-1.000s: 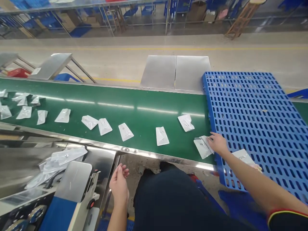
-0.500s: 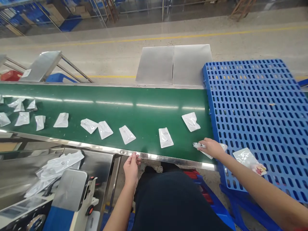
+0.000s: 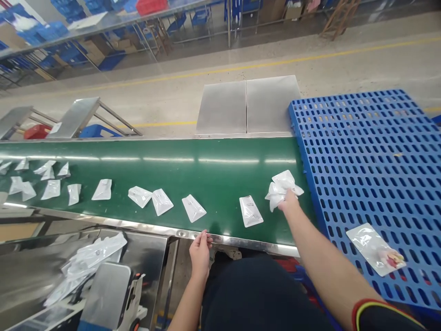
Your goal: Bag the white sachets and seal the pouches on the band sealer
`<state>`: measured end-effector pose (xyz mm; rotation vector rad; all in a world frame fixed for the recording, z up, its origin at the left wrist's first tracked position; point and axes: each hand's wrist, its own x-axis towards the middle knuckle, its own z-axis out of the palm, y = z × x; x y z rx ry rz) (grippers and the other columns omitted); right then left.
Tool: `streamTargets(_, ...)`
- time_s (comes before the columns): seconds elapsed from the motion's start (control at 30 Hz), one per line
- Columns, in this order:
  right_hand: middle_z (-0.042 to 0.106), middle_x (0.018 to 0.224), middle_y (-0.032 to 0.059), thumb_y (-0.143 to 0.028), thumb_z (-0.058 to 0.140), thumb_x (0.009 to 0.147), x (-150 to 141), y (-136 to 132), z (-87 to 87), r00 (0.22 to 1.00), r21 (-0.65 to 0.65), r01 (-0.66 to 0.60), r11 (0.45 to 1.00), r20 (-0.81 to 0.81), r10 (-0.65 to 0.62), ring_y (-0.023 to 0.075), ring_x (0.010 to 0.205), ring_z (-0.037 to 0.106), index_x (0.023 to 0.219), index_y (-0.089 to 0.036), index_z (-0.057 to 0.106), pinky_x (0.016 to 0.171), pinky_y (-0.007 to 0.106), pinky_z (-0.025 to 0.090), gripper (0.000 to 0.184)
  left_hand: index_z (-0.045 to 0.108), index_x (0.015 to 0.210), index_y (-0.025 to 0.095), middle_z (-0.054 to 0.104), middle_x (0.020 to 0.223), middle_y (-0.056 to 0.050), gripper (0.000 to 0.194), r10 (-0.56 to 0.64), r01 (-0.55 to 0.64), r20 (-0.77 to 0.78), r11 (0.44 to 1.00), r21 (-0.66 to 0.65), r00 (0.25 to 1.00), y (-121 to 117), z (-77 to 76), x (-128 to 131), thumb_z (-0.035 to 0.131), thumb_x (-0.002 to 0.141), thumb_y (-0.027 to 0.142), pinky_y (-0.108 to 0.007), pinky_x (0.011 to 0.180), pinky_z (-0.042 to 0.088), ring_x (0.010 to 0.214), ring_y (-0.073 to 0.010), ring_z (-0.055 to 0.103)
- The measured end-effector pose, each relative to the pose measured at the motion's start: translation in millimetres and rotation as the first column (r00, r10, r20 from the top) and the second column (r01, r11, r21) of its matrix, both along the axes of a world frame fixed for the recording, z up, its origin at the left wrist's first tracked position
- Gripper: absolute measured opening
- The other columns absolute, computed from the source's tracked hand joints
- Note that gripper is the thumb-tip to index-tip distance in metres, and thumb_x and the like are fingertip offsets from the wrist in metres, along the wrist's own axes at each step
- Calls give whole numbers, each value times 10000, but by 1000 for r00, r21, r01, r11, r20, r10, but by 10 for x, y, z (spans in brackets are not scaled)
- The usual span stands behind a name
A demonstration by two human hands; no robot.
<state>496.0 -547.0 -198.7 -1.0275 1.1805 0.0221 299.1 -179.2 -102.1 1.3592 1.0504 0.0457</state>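
My right hand is closed on a bunch of crumpled white pouches over the right end of the green conveyor belt. Several pouches seem bunched there, but their overlap hides how many. Just left of them a single white pouch lies flat on the belt. My left hand is at the belt's near metal edge, fingertips pinched together with nothing visible in them. The closest pouch to it is another white one.
More white pouches are scattered along the belt leftward. A blue slotted pallet stands at the belt's right end, bearing a printed pouch. At lower left a machine stands beside a stack of white bags. Steel plates adjoin the far edge.
My right hand has moved up and left from the belt's near right corner and gathered the upper-right pouch into its bunch. Pouches on the belt have shifted right. My left hand stays pinched near the edge.
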Motion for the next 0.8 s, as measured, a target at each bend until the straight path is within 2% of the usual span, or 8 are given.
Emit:
streamTargets(0.13,774,1031,141,-492,770,832,138,-390,247,993,-338,-106,935,-93,79,349,1045,731,1069,-213,703,894,469,621,373,827,1069,117,814,946,-152,591,-220,217,19,972,92,975,-159,-89,126,873,774,627,-350,691,603,764,-241,750)
streamTargets(0.2,783,951,132,-515,879,709,9,-579,415,947,-512,-318,798,-126,297,382,1065,713,906,-226,731,930,459,592,380,818,1122,115,820,993,-167,544,-373,367,18,921,131,928,-342,-175,264,816,862,593,-394,796,623,842,-265,769)
streamTargets(0.23,783,918,122,-543,890,684,-84,-658,503,877,-609,-452,651,-169,451,385,1042,712,851,-236,736,927,456,581,382,812,1155,117,822,1030,-176,512,-446,441,6,886,147,895,-463,-227,355,788,903,562,-409,859,622,900,-273,776)
streamTargets(0.33,784,958,100,-613,796,750,-391,-788,778,513,-759,-648,64,-372,774,346,943,724,846,-261,765,868,425,566,366,785,1263,128,807,1182,-200,429,-596,597,-62,785,164,801,-920,-413,700,764,963,434,-410,986,593,1026,-270,775)
streamTargets(0.4,781,1039,97,-576,758,781,-579,-774,969,343,-753,-649,-107,-415,843,316,917,731,859,-267,773,841,399,563,320,774,1294,136,799,1218,-199,419,-623,626,-72,767,140,779,-1243,-542,946,781,955,382,-397,966,595,985,-255,774)
streamTargets(0.47,782,1053,88,-532,740,801,-745,-695,1152,227,-720,-678,-147,-395,890,297,903,734,852,-263,770,833,382,564,276,803,1202,150,812,1158,-180,326,-656,658,-67,743,120,752,-1518,-644,1146,786,944,349,-408,959,588,944,-259,768)
streamTargets(0.6,800,917,38,-490,710,873,-1004,-462,1404,95,-576,-811,-102,-302,949,264,811,722,936,-245,796,774,349,561,267,806,1093,187,813,1104,-140,217,-721,712,10,686,148,693,-1769,-661,1255,685,999,341,-428,1026,542,1024,-284,742)
streamTargets(0.8,794,1197,92,-514,748,894,-1085,-134,1360,28,-614,-784,-89,-178,984,330,1116,739,913,-275,836,1002,425,570,256,747,1264,241,811,1154,-78,332,-825,781,202,565,265,528,-1432,-271,858,533,1080,414,-361,1002,542,1042,-252,737)
